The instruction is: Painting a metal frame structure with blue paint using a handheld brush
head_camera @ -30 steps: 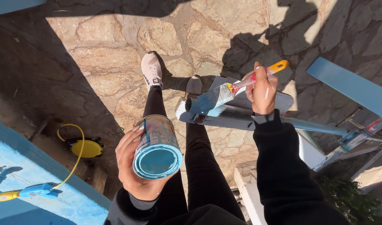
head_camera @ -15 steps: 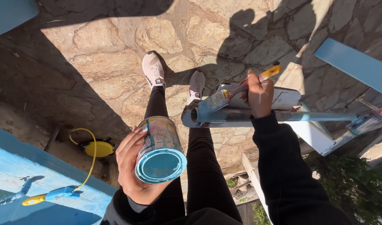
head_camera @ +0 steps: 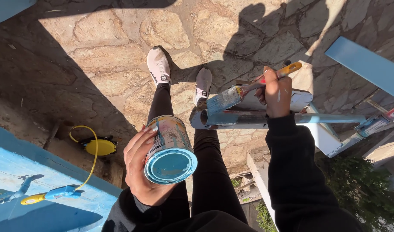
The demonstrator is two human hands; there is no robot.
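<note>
Above stone paving, hands grip paint can (head_camera: 169,150), brush (head_camera: 242,92).

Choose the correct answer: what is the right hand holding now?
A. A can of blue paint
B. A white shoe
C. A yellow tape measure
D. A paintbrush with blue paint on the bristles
D. The right hand grips a paintbrush whose bristles are coated in blue paint and rest against the blue pipe, while the can of blue paint sits in the left hand.
</note>
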